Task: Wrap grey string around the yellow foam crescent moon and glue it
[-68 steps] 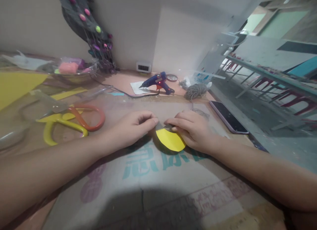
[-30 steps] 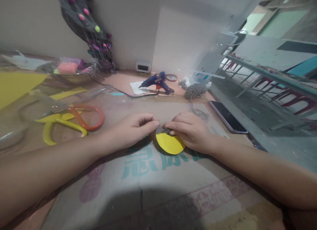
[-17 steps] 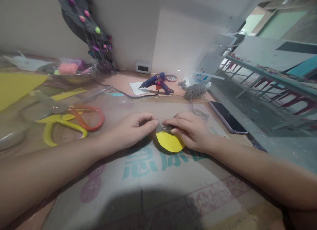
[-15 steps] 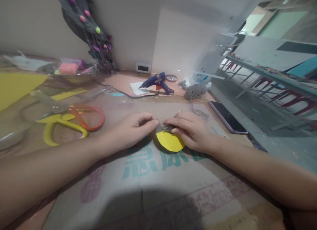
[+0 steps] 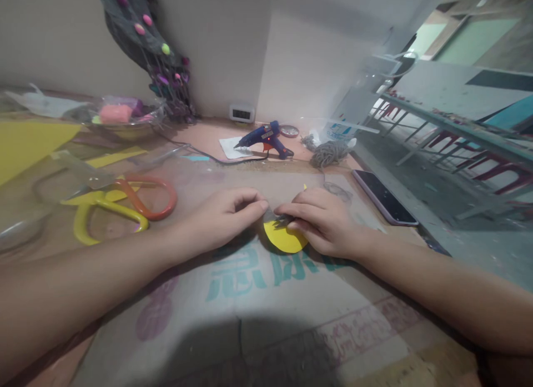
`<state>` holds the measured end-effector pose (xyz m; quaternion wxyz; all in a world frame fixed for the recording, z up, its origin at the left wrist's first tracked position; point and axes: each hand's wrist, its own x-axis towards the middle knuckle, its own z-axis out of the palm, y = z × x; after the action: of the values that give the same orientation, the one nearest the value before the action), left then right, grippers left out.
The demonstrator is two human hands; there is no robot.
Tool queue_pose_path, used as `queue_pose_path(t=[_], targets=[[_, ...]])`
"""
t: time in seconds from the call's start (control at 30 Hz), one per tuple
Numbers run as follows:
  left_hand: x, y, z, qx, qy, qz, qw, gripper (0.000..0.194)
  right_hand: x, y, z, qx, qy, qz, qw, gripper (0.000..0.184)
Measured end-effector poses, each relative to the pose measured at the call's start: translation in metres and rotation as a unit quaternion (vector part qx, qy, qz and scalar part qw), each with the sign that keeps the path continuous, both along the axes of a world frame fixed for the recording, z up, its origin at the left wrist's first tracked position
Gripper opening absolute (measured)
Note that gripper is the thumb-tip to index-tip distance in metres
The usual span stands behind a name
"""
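Observation:
Between my hands is a yellow paper circle (image 5: 287,238) with grey yarn (image 5: 270,215) across its upper part. My left hand (image 5: 237,212) pinches thumb to forefinger at the circle's upper left edge, where the grey yarn shows. My right hand (image 5: 322,217) is closed over the circle's right side, its fingertips pressing the yarn and the paper. The paper under the right fingers is hidden, and a small yellow tip pokes up behind them. A grey yarn ball (image 5: 330,153) lies beyond my right hand, its loose strand trailing toward that hand.
Scissors (image 5: 160,198) with orange and yellow handles lie left, near yellow paper (image 5: 33,148). Behind stand a glue gun (image 5: 264,136) on a white pad, a small digital clock (image 5: 242,113) and a bowl of clay packs (image 5: 129,126). A phone (image 5: 385,197) lies right. Printed cardboard (image 5: 200,331) covers the table.
The yellow circle has shifted and tilted slightly under my right fingers, and a yellow tip now shows above that hand. My left hand has barely moved.

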<state>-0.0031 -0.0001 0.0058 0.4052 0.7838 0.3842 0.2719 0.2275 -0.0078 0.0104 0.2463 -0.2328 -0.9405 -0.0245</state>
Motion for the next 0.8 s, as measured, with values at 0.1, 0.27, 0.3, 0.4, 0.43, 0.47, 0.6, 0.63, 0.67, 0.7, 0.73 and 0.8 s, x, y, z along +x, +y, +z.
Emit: queue_pose_path(t=[0.1, 0.27, 0.3, 0.4, 0.43, 0.47, 0.6, 0.63, 0.67, 0.7, 0.73, 0.8], targets=[[0.0, -0.0005, 0.0002, 0.001, 0.0, 0.002, 1.0, 0.029, 0.0002, -0.0002, 0.0001, 0.011, -0.001, -0.005, 1.0, 0.025], [-0.0003, -0.0006, 0.0003, 0.01, 0.01, 0.005, 1.0, 0.03, -0.0007, -0.0002, 0.0, 0.018, 0.0, -0.004, 1.0, 0.023], [-0.0004, -0.0005, 0.0001, 0.014, 0.013, 0.005, 1.0, 0.03, -0.0008, -0.0001, -0.0002, 0.019, 0.0, -0.003, 1.0, 0.023], [-0.0006, 0.0001, -0.0009, 0.022, 0.024, 0.001, 0.999, 0.031, -0.0009, -0.0001, -0.001, 0.022, 0.002, -0.005, 1.0, 0.022], [-0.0005, 0.0003, -0.0013, 0.025, 0.026, -0.001, 0.999, 0.032, -0.0009, -0.0001, -0.0012, 0.022, 0.0, -0.008, 1.0, 0.023], [-0.0005, 0.0003, -0.0016, 0.026, 0.028, -0.004, 0.999, 0.032, -0.0009, -0.0002, -0.0014, 0.022, -0.002, -0.011, 1.0, 0.023], [-0.0002, -0.0001, -0.0013, 0.03, 0.034, -0.006, 0.999, 0.033, -0.002, -0.0006, -0.0016, 0.031, -0.01, -0.014, 0.999, 0.025], [-0.0003, -0.0004, -0.0009, 0.031, 0.038, -0.008, 0.999, 0.033, -0.0025, -0.0008, -0.0016, 0.033, -0.011, -0.015, 0.999, 0.025], [-0.0003, -0.0007, -0.0005, 0.034, 0.043, -0.011, 0.998, 0.033, -0.0031, -0.0009, -0.0016, 0.035, -0.013, -0.017, 0.999, 0.025], [-0.0004, -0.0009, 0.0, 0.037, 0.047, -0.014, 0.998, 0.034, -0.0038, -0.001, -0.0017, 0.037, -0.015, -0.019, 0.999, 0.025], [-0.0005, -0.0011, 0.0004, 0.04, 0.051, -0.017, 0.998, 0.034, -0.0044, -0.0011, -0.0017, 0.039, -0.015, -0.021, 0.999, 0.026], [-0.0007, -0.0014, 0.0009, 0.045, 0.055, -0.019, 0.997, 0.034, -0.0054, -0.0015, -0.0018, 0.039, -0.019, -0.026, 0.999, 0.026]])
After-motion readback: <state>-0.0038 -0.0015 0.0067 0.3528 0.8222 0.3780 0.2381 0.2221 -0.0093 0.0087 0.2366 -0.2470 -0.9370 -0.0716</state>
